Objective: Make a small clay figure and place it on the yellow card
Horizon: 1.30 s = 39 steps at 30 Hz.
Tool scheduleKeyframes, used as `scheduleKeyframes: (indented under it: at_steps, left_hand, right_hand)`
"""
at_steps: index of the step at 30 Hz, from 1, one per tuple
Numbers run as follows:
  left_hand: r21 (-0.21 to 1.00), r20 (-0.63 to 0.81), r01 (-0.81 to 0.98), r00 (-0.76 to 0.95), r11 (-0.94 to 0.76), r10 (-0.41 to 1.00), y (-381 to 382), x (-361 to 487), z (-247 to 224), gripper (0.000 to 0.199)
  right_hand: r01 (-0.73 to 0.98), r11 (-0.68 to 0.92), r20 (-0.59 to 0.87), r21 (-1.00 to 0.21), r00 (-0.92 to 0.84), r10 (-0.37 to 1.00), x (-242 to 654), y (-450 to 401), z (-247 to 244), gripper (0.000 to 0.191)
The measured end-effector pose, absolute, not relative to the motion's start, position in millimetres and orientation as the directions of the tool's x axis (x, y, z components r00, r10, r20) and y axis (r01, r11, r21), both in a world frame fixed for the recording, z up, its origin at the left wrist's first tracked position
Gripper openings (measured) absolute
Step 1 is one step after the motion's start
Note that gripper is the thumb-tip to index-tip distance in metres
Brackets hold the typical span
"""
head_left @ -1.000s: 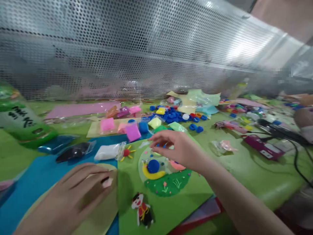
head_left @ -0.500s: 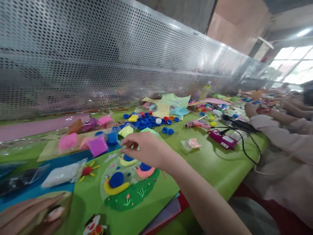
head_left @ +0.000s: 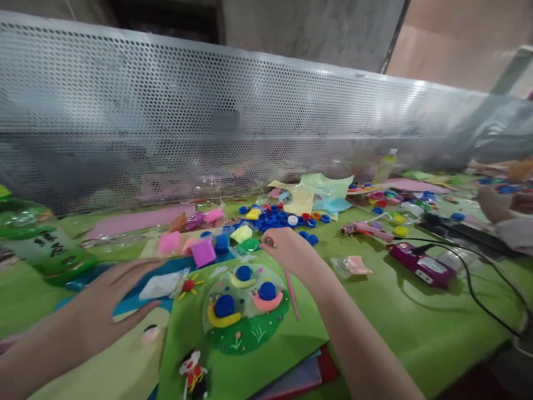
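Observation:
My right hand (head_left: 289, 253) is closed in a pinch at the edge of a clear packet of green clay (head_left: 249, 245), above the top of a green sheet (head_left: 291, 339). On that sheet is a clay picture with a yellow snail (head_left: 225, 315), a pink snail (head_left: 270, 303), a smaller pale-yellow snail and dark green grass (head_left: 233, 339). A red and yellow clay sun (head_left: 189, 285) sits at its upper left, and a clay figure (head_left: 194, 372) at its lower left. My left hand (head_left: 112, 294) is open, fingers stretched beside a packet of white clay (head_left: 162, 284).
Behind the sheet lie a purple clay packet (head_left: 204, 251) and a heap of blue bottle caps (head_left: 270, 219). A pink stick (head_left: 292, 294) rests by the sheet's right side. A green bottle (head_left: 41, 239) stands left; a purple power strip (head_left: 422, 265) with black cables lies right.
The view has swung left, bringing the green bottle in. My right hand has moved from over the snails to the green clay packet and closed. My left hand has come further into view.

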<state>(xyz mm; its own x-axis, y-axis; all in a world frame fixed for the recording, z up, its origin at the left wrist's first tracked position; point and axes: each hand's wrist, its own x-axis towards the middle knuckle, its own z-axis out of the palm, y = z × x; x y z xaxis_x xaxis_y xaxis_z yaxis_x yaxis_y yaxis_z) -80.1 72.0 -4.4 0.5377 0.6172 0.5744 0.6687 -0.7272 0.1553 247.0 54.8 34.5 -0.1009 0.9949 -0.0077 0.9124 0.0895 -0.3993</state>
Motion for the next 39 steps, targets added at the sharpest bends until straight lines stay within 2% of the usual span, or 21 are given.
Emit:
scheduleKeyframes:
  at_steps: [4,9,15,19,22,30,35,37,39]
  left_hand:
    - [0.072,0.45,0.766,0.546,-0.638,0.707,77.8,-59.1,-12.9,0.046]
    - [0.039,0.362,0.784,0.566,-0.619,0.741,82.7,-51.7,-15.5,0.036]
    - [0.063,0.323,0.748,0.611,-0.661,0.722,71.7,-53.5,6.9,0.044]
    - [0.076,0.37,0.758,0.582,-0.648,0.724,60.7,-49.1,17.8,0.045]
    - [0.046,0.375,0.782,0.564,-0.622,0.736,63.3,-56.2,17.3,0.045]
    - [-0.081,0.254,0.833,0.549,-0.548,0.797,103.4,-104.7,-10.8,0.042]
    - [-0.108,0.349,0.847,0.522,-0.52,0.778,95.3,-98.0,-8.1,0.04]
    - [-0.09,0.394,0.867,0.482,-0.489,0.783,89.9,-99.6,-4.8,0.031]
    - [-0.049,0.46,0.904,0.397,-0.424,0.794,86.0,-105.1,-2.6,0.039]
  right_hand:
    - [0.916,0.154,-0.043,-0.37,-0.183,0.982,229.3,50.4,31.4,0.024]
    - [0.905,0.253,-0.044,-0.343,-0.284,0.958,215.9,42.8,33.4,0.022]
    - [0.866,0.369,0.047,-0.337,-0.376,0.925,203.5,38.2,26.8,0.021]
    - [0.784,0.508,0.111,-0.357,-0.505,0.856,188.3,29.6,19.1,0.02]
    - [0.777,0.537,0.116,-0.33,-0.531,0.84,182.4,25.6,17.2,0.02]
    - [0.874,0.454,-0.034,-0.173,-0.466,0.884,179.1,24.2,21.6,0.016]
    - [0.95,0.291,-0.151,-0.113,-0.306,0.94,188.6,29.0,28.9,0.02]
    - [0.974,0.203,-0.151,-0.098,-0.216,0.965,200.7,32.2,33.8,0.022]
    - [0.99,0.115,-0.125,-0.082,-0.124,0.984,215.5,35.2,38.3,0.024]
